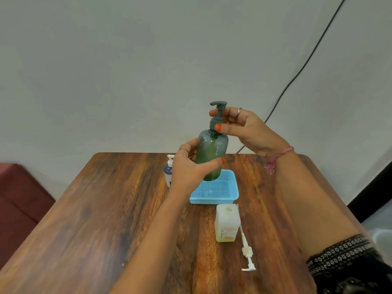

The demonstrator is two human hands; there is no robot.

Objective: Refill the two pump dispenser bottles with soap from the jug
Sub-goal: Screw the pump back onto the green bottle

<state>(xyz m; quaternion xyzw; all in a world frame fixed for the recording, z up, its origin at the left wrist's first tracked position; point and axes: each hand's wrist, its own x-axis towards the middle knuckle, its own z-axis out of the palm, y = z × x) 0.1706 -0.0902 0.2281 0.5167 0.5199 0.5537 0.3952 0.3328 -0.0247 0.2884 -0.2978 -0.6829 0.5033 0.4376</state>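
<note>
I hold a green translucent pump bottle (212, 153) in the air above a blue basket (216, 193). My left hand (191, 168) grips the bottle's body from the left. My right hand (244, 126) pinches the dark grey pump collar (216, 119) at the bottle's neck. A square pale-yellow soap jug (226, 222) stands open on the table near me. A loose white pump with its tube (246, 249) lies just right of the jug. A second bottle, white and dark blue with a white pump (168, 169), stands behind my left hand, partly hidden.
Everything rests on a wooden table (106, 219) set against a pale wall. A black cable (305, 66) runs down the wall at the right. A dark red seat (19, 198) sits to the left of the table.
</note>
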